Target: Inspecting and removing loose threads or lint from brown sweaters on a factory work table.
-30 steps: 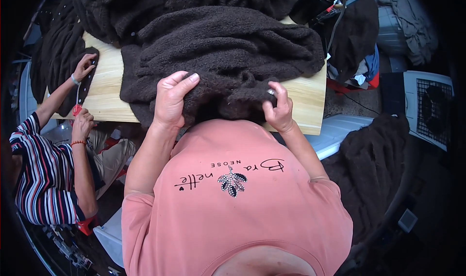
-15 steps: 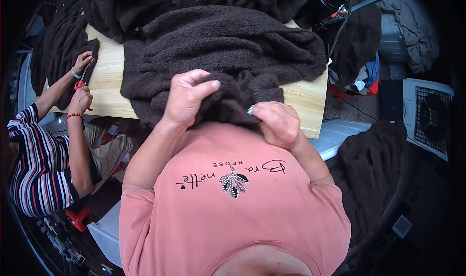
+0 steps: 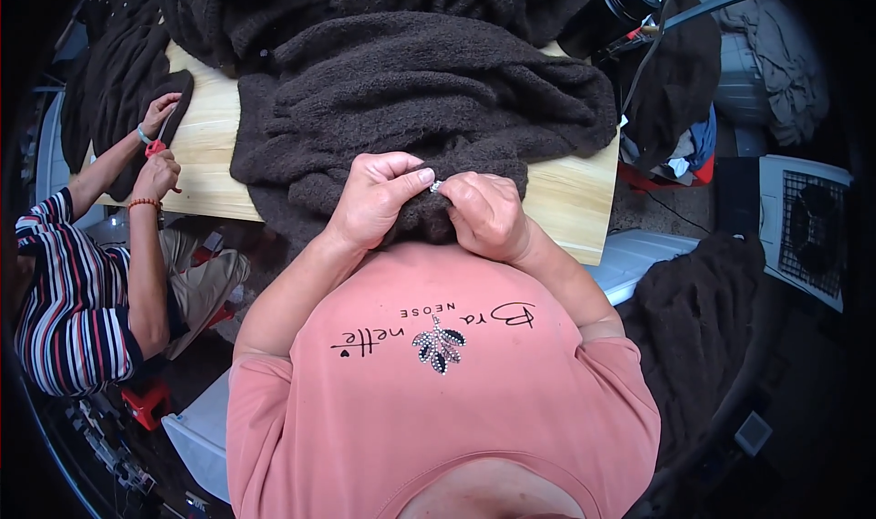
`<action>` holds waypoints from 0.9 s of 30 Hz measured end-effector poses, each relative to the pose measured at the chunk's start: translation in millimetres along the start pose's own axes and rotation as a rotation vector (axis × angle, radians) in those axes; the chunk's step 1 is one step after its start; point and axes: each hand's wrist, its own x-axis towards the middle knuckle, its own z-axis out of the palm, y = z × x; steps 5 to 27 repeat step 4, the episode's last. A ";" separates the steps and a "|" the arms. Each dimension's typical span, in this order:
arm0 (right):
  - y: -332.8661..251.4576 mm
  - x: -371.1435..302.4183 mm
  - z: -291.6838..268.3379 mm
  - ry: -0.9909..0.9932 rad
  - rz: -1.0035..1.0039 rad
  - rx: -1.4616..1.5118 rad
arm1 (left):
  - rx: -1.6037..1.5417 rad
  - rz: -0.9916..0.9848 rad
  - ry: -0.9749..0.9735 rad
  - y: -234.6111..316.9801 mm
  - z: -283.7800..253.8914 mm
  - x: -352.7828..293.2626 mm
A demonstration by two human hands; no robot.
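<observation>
Overhead view: the left hand (image 3: 376,198) and right hand (image 3: 488,213) meet at the near edge of a dark brown fleecy garment (image 3: 429,99) heaped on the pale wooden worktop (image 3: 570,200) — both sets of fingers are curled narrow, pinching the fabric, with a small shiny object (image 3: 436,187) showing between them, too small to identify. At far left, a second person in a striped top (image 3: 64,309) works another dark piece with red-handled scissors (image 3: 155,147) — well apart.

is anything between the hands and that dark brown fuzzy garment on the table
Nothing visible: the left hand and right hand both grip the near edge of the dark brown fuzzy knit garment, fingertips pinched together on its hem.
</observation>
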 end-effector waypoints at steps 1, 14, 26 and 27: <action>0.1 -0.5 1.3 -0.003 -0.008 0.003 | 0.008 0.013 0.017 -0.3 0.3 -0.1; 3.6 -1.9 5.7 -0.006 0.022 -0.059 | 0.110 0.031 0.022 0.9 -3.6 0.0; 3.6 -1.9 5.7 -0.006 0.022 -0.059 | 0.110 0.031 0.022 0.9 -3.6 0.0; 3.6 -1.9 5.7 -0.006 0.022 -0.059 | 0.110 0.031 0.022 0.9 -3.6 0.0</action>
